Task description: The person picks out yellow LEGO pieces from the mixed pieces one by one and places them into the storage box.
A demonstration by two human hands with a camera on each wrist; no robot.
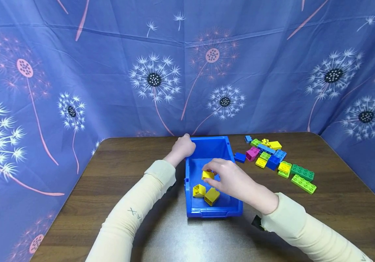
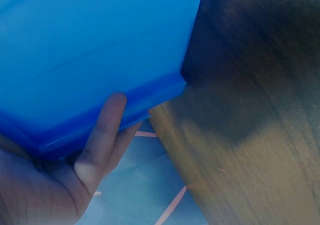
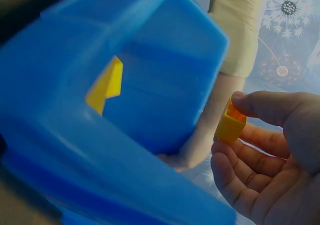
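A blue plastic bin (image 1: 214,212) stands on the table, its low front facing me. At its back left corner my left hand (image 1: 183,147) grips the rim; the left wrist view shows one finger (image 2: 107,127) lying along the blue wall. Over the bin, my right hand (image 1: 228,176) pinches a yellow toy brick (image 1: 208,175) between thumb and fingers. The right wrist view shows the hollow side of this brick (image 3: 231,127). Below it on the bin floor lie a tipped yellow brick (image 1: 199,190) and a darker yellow brick (image 1: 212,196).
Right of the bin, several loose toy bricks are spread on the wooden table (image 1: 125,156). Among them are a dark blue brick (image 1: 239,157) close to the bin, a magenta brick (image 1: 252,154) and a long lime brick (image 1: 303,183). A blue dandelion-print cloth (image 1: 109,54) hangs behind.
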